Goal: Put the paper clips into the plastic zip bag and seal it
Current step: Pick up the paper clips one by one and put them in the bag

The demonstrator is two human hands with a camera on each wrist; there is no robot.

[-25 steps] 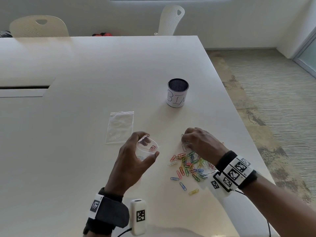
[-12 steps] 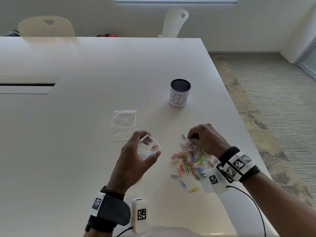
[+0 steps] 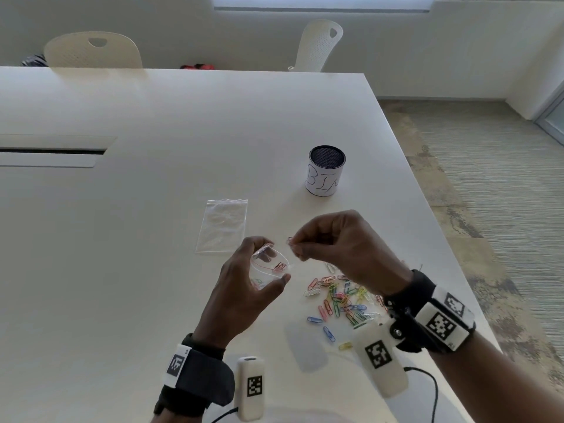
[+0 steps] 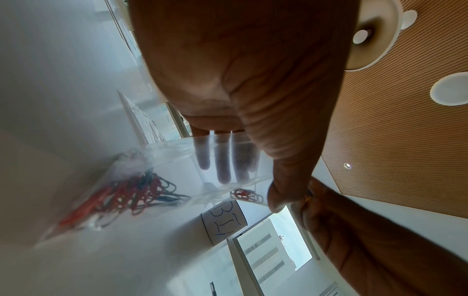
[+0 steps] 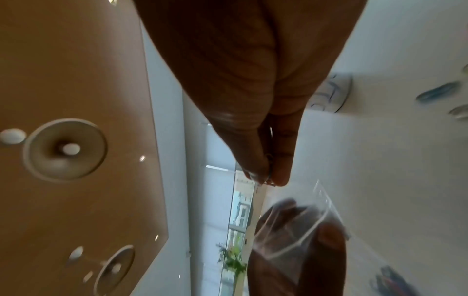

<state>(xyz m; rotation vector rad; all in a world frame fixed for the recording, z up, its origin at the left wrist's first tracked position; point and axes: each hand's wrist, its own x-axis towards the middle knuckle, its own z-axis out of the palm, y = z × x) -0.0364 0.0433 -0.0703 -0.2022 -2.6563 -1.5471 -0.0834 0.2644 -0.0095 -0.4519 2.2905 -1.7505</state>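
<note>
Left hand (image 3: pixel 244 288) held bag (image 3: pixel 268 267) open-mouthed; right hand (image 3: pixel 341 242) pinched clip (image 3: pixel 290 241) at its 1 o'clock. Loose clips (image 3: pixel 341 300) at 4; spare bag (image 3: pixel 222 225) at 11, bin (image 3: pixel 325 170) at 1. Table edge (image 3: pixel 427 209) near at 3.

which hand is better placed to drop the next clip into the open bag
Right. The right hand already pinches a paper clip just beside the open mouth of the clear plastic zip bag, which the left hand holds.

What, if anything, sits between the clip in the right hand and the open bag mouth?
Nothing visible. The right hand pinches a paper clip just beside the open mouth of the zip bag, held by the left hand.
</note>
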